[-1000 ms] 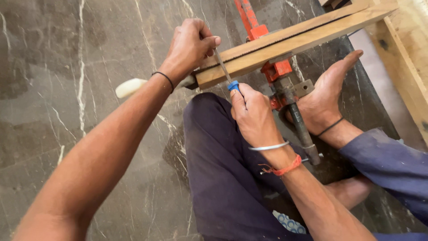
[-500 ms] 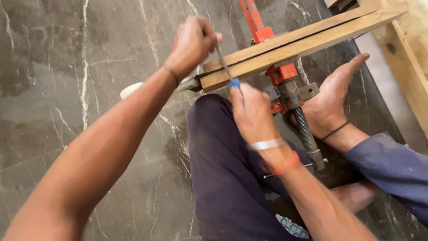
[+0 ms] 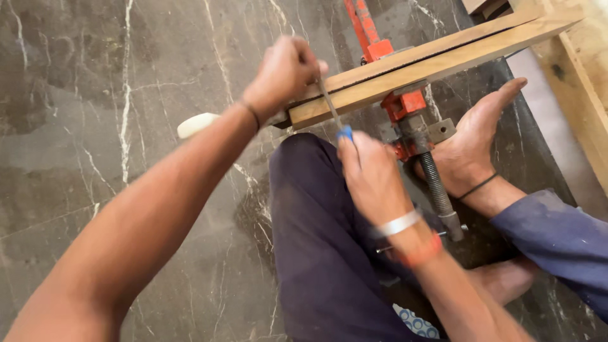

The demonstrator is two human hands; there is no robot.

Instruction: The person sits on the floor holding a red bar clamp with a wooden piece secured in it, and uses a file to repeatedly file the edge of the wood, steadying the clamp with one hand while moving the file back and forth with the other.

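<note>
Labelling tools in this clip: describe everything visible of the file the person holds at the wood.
The file is a slim, grey, metal-looking blade with a blue handle end. It lies tilted across the near edge of the wooden strips, close to their left end, which an orange clamp grips. The left hand pinches its far tip; the right hand wraps the handle, so only a bit of blue shows. Its teeth are too small to make out.

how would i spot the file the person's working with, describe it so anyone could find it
Start at the long wooden frame clamped by the red clamp. At its near end, a thin grey metal file slants between the left hand and right hand. Only it has a blue handle tip.
</note>
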